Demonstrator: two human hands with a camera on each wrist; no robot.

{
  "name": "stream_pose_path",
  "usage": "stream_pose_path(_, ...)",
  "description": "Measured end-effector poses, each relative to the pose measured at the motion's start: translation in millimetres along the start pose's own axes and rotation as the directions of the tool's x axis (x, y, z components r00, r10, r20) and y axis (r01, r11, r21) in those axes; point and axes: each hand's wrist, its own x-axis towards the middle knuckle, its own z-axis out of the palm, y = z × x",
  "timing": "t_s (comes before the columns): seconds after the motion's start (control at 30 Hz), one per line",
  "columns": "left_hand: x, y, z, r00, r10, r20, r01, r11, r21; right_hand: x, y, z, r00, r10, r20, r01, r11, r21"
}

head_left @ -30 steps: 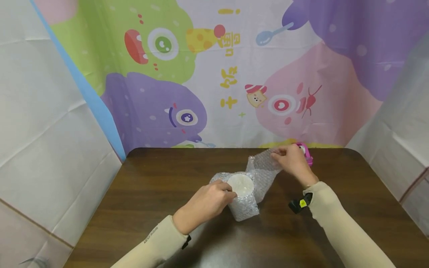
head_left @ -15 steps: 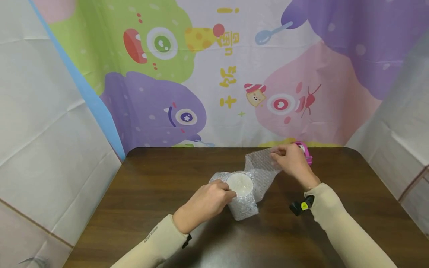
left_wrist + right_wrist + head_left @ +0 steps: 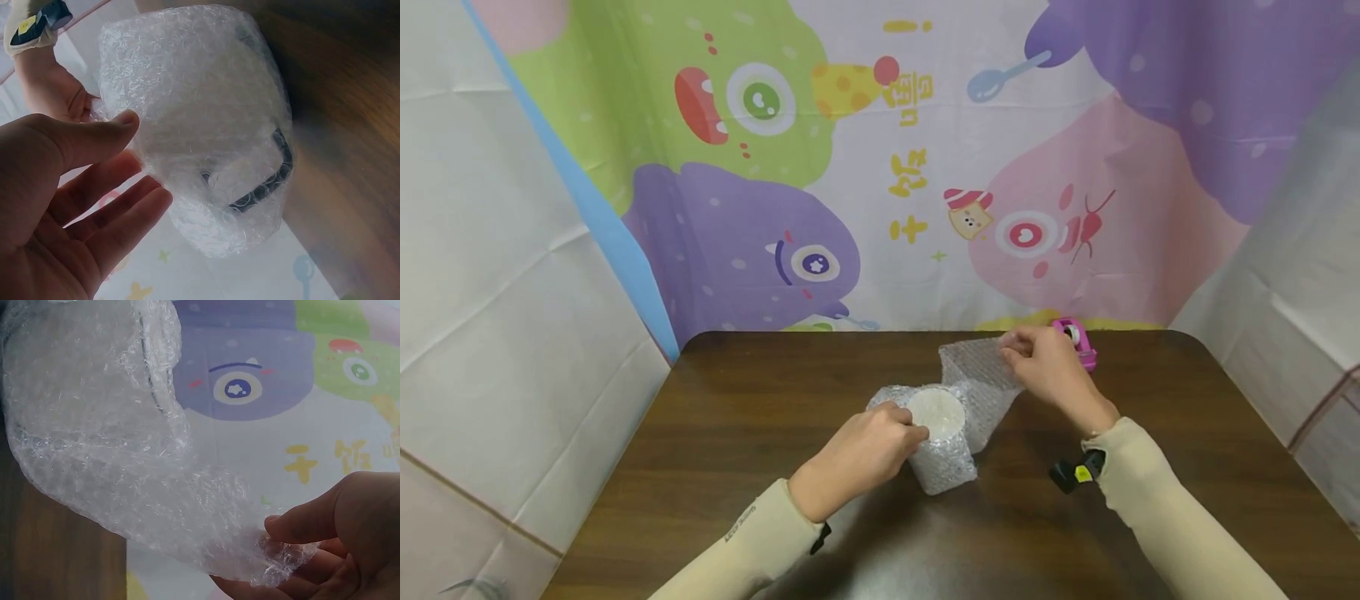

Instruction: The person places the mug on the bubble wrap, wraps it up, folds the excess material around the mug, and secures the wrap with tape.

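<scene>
A white mug (image 3: 937,414) stands on the table, its round end facing up out of clear bubble wrap (image 3: 194,81) wound about its side. Through the plastic, the left wrist view shows a dark-edged handle (image 3: 262,190). My left hand (image 3: 868,450) holds the wrapped mug at its left side, thumb and fingertips at the edge of the plastic. My right hand (image 3: 1048,367) pinches the loose end of the bubble wrap between thumb and fingers. That loose strip (image 3: 187,512) stretches from the mug toward the back right.
A pink tape dispenser (image 3: 1087,357) sits at the table's back edge, partly behind the right hand. The dark wooden table (image 3: 752,400) ends at a cartoon-printed curtain (image 3: 895,283). Pale panels (image 3: 535,333) rise on both sides.
The right hand has shifted very slightly left, and the loose strip has opened out flatter toward the left. The left hand and mug stay nearly in place.
</scene>
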Motion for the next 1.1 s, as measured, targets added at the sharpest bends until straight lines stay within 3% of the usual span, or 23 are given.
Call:
stream_pose_path(0.4, 0.0, -0.3, 0.1, 0.999, -0.02, 0.039, 0.02, 1.0, -0.003, -5.6, -11.6, 0.8, 0.998, -0.069, 0.002, 0.069, 0.997, 0.034)
stream_pose_path(0.73, 1.3, 0.4, -0.3, 0.998, -0.025, 0.055, 0.025, 1.0, 0.006, -11.8, -22.3, 3.6, 0.986, -0.164, 0.014, 0.165, 0.985, -0.05)
stream_pose_path(1.1, 1.1, 0.9, -0.7, 0.999, -0.022, 0.046, 0.022, 1.0, 0.012, -17.1, -33.7, 8.2, 0.973, -0.229, 0.031, 0.231, 0.971, -0.056)
